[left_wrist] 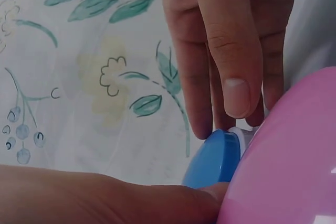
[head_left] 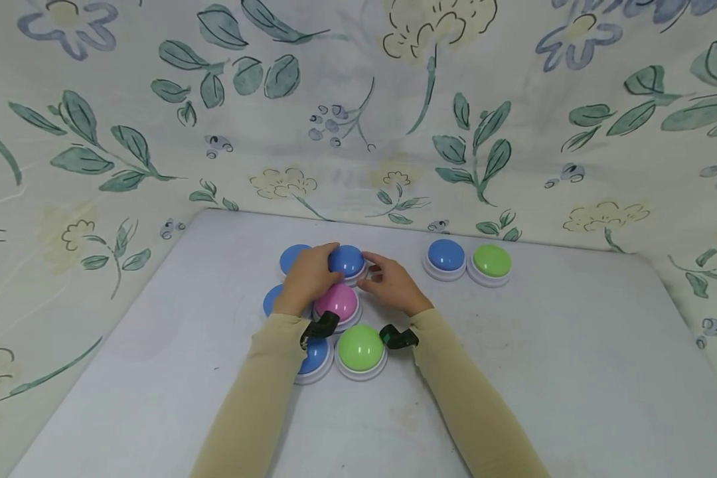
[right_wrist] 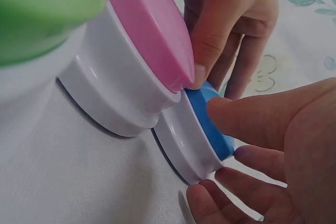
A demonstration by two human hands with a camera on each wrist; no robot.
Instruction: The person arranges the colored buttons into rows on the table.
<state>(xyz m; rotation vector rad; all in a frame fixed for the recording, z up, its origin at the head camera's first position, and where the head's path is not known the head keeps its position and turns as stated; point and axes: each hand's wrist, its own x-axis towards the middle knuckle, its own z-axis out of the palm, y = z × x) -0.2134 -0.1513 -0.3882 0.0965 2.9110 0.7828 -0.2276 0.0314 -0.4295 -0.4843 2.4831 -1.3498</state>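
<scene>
Both hands hold a blue dome button with a white round base (head_left: 346, 261) on the white table. My left hand (head_left: 312, 272) grips its left side, thumb at the near edge beside the pink dome button (head_left: 336, 302). On the other side, my right hand (head_left: 394, 284) curls round the edge; in the right wrist view its thumb lies against the blue dome (right_wrist: 212, 124) and its fingertips meet the white base. Nearer me sits a green dome button (head_left: 360, 348). Partly covered by the left hand and arm are blue buttons at far left (head_left: 293, 255), left (head_left: 271, 299) and front (head_left: 315, 355).
Off to the right, another blue button (head_left: 446, 255) and a green button (head_left: 492, 261) stand side by side. A floral cloth (head_left: 358, 166) rises behind the white table (head_left: 573, 372). Each sleeve cuff bears a small black device.
</scene>
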